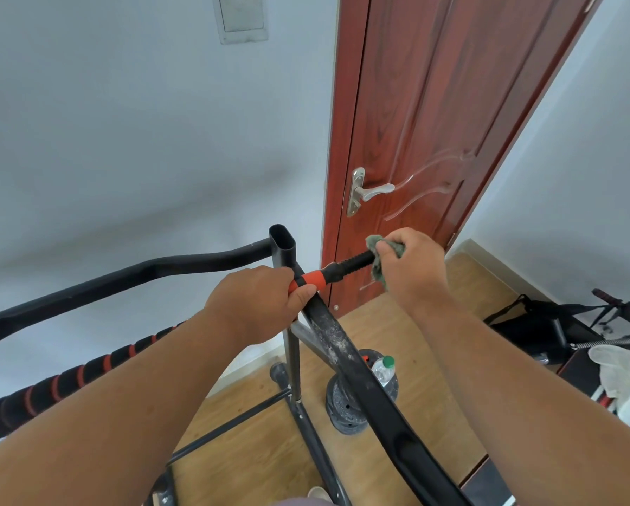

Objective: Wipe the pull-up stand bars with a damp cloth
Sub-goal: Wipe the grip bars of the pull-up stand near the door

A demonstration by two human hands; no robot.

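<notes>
At the upper corner of the pull-up stand [283, 250], in the head view, I see both hands working on the short handle bar [337, 270] that projects from the open-topped upright toward the door [434, 140].

Left hand [258, 304]: fingers curled round the bar at its orange sleeve [311, 279], thumb lying across the sleeve's near end. The hand sits just beside the upright.

Right hand [412, 268]: fingers closed round a grey-green cloth [377, 262], which is wrapped over the outer end of the handle bar. The ribbed black section of the bar shows between the two hands. Part of the cloth hangs below the bar; another fold stands out above the fingers.

A flat black bar [361, 370], dusty with pale marks, runs from below the left hand down toward me, between my forearms. A curved black bar [123, 279] leaves the upright to the left, and below it lies a padded bar [68, 378] with red rings.

On the wooden floor [434, 345] I see a weight plate [346, 407] with a green-capped bottle [383, 370] at it, directly behind the flat bar. At the right edge lie black equipment [547, 326] and a white cloth-like item [624, 381]. The door carries a silver lever handle [370, 191].
</notes>
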